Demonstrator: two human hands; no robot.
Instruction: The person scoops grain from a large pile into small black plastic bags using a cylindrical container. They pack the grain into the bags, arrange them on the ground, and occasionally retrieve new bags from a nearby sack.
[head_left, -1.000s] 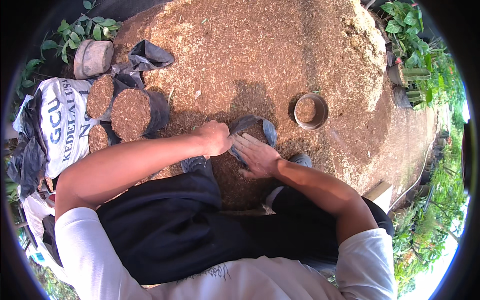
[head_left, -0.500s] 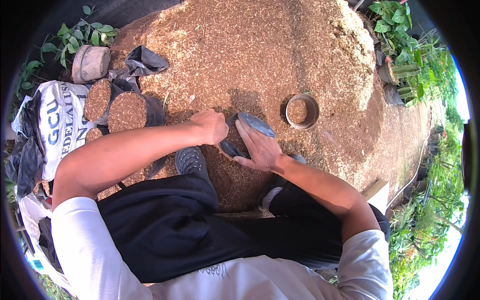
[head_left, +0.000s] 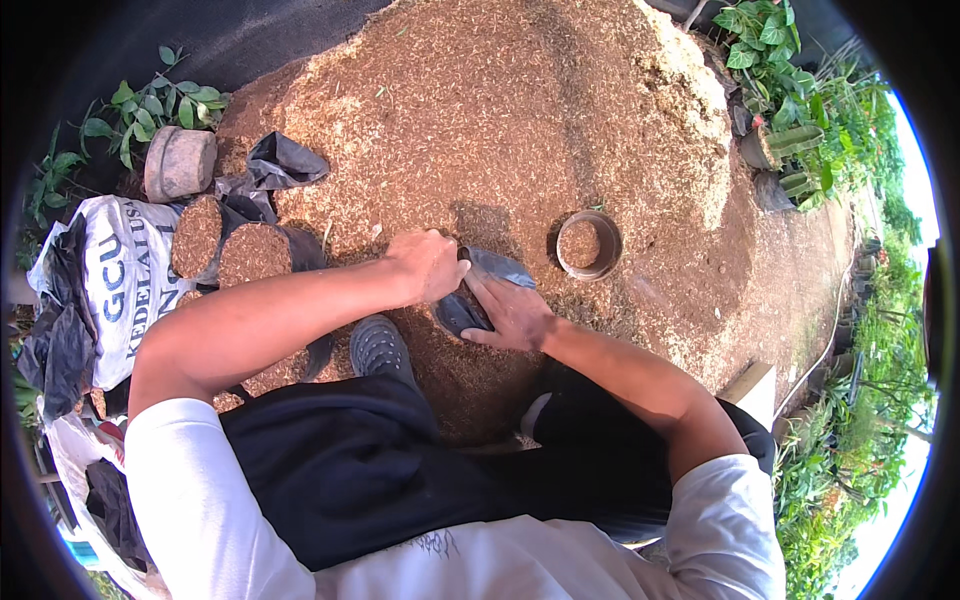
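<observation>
Between the person's knees and the heap of brown, fibrous soil mix, a black plastic bag sits low on the ground, directly before the body, probably so that both arms can reach it evenly. The left hand is curled into a fist at the bag's left edge; it seems to pinch the film there, likely to stop the soft wall folding in, though the fingertips are hidden. The right hand lies flat and spread across the bag, thumb apart from the fingers and gripping nothing, its palm covering much of the mouth, so the contents cannot be made out. The bag's far wall leans over beyond those fingers, perhaps because such thin plastic cannot hold itself up. Near the bag, to the right and a little farther off, a round brown pot stands on the mix with some of it inside, a handy spot for the right arm. Off to the left, filled bags stand close together beside a white sack, presumably grouped so that they prop each other upright
</observation>
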